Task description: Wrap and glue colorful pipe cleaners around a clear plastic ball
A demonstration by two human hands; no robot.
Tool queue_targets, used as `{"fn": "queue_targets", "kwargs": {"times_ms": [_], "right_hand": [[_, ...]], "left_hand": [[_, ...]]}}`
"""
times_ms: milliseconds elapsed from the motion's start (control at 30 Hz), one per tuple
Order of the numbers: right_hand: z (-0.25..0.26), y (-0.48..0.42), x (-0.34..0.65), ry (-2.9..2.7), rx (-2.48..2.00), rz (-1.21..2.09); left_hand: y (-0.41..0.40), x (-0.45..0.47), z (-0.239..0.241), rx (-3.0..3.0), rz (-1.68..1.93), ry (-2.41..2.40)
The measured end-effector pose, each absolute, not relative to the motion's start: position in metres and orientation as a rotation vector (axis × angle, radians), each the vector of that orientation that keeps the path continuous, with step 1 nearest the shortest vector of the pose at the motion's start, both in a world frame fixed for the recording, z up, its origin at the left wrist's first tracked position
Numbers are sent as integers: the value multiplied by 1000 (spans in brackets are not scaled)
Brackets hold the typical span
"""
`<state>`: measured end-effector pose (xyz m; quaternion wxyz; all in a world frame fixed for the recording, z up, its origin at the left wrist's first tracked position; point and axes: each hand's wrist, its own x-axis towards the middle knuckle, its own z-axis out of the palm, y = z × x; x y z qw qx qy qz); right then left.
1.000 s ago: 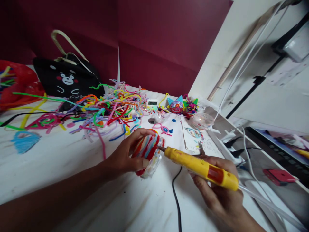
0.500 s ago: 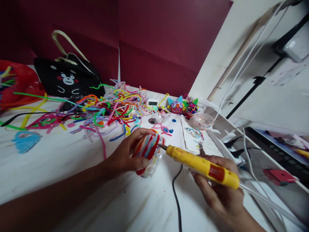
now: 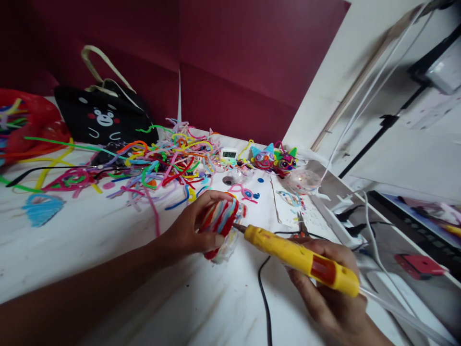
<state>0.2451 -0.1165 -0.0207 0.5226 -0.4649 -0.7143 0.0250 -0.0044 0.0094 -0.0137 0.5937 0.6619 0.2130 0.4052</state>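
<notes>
My left hand [image 3: 196,226] is closed around a rounded craft piece [image 3: 220,218] striped with red, blue, white and orange pipe cleaners. A clear plastic part [image 3: 230,245] shows along its right side. Wrapped around a yellow hot glue gun [image 3: 288,250] is my right hand [image 3: 331,283]. The gun's metal nozzle points left at the striped face; whether it touches cannot be told. A clear glue stick [image 3: 389,305] runs out of the gun's back end. Its black cord [image 3: 265,293] trails over the white table below.
A heap of coloured pipe cleaners [image 3: 173,158] covers the back of the table. Behind stand a black bag [image 3: 104,115] and a small digital timer [image 3: 229,154]. Two decorated cat-eared balls [image 3: 264,157], a clear bowl [image 3: 304,181] and pliers [image 3: 301,225] lie to the right.
The glue gun's nozzle has moved slightly down and left along the striped piece, with my right hand a little lower. My left hand keeps its hold, almost unmoved.
</notes>
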Motion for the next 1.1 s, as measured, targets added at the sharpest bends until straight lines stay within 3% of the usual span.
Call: {"fn": "queue_targets", "kwargs": {"times_ms": [700, 867, 1100], "right_hand": [[-25, -114, 248, -1617, -1093, -53], [-4, -110, 249, -1287, -1308, 539], [3, -96, 243, -1335, -1487, 1156]], "left_hand": [[2, -3, -5, 1509, 913, 541], [9, -6, -5, 1652, 980, 623], [15, -11, 4, 1930, 1175, 817]]}}
